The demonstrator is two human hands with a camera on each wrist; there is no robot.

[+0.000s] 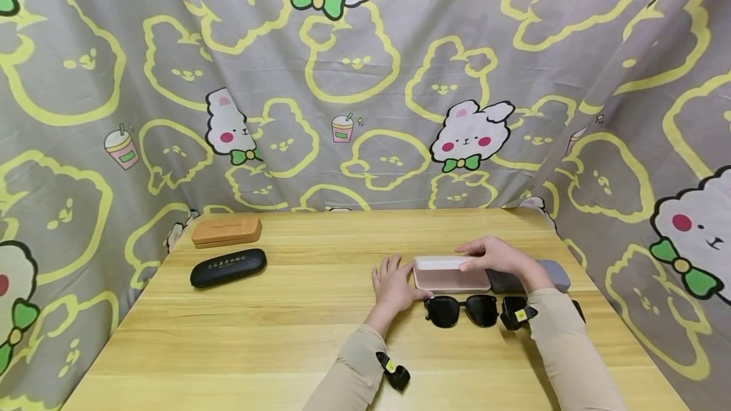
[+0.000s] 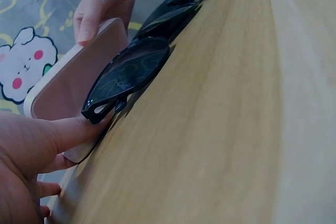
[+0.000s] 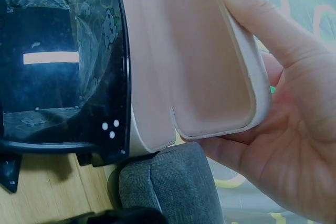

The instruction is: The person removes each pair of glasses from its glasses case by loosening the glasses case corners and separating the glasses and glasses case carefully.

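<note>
A glasses case (image 1: pixel 451 280) with a pink inside and a white rim stands with its lid raised. My right hand (image 1: pixel 502 255) pinches the lid (image 3: pixel 223 72), thumb on the rim and fingers behind it. At the case's left end is my left hand (image 1: pixel 394 287); its thumb lies along the front and a finger meets the end, holding that corner, while the other fingers spread out. Black sunglasses (image 1: pixel 480 311) rest on the table just in front of the case, close to the left thumb. The part of the case's back behind the lid is hidden in the head view.
A grey case (image 1: pixel 556 273) adjoins the pink one on the right, partly behind the right hand. Something black (image 1: pixel 579 311) shows past the right sleeve. Farther left on the wooden table (image 1: pixel 257 335) lie an orange-brown case (image 1: pixel 227 231) and a black case (image 1: pixel 228 267). A patterned curtain (image 1: pixel 365 81) surrounds the table.
</note>
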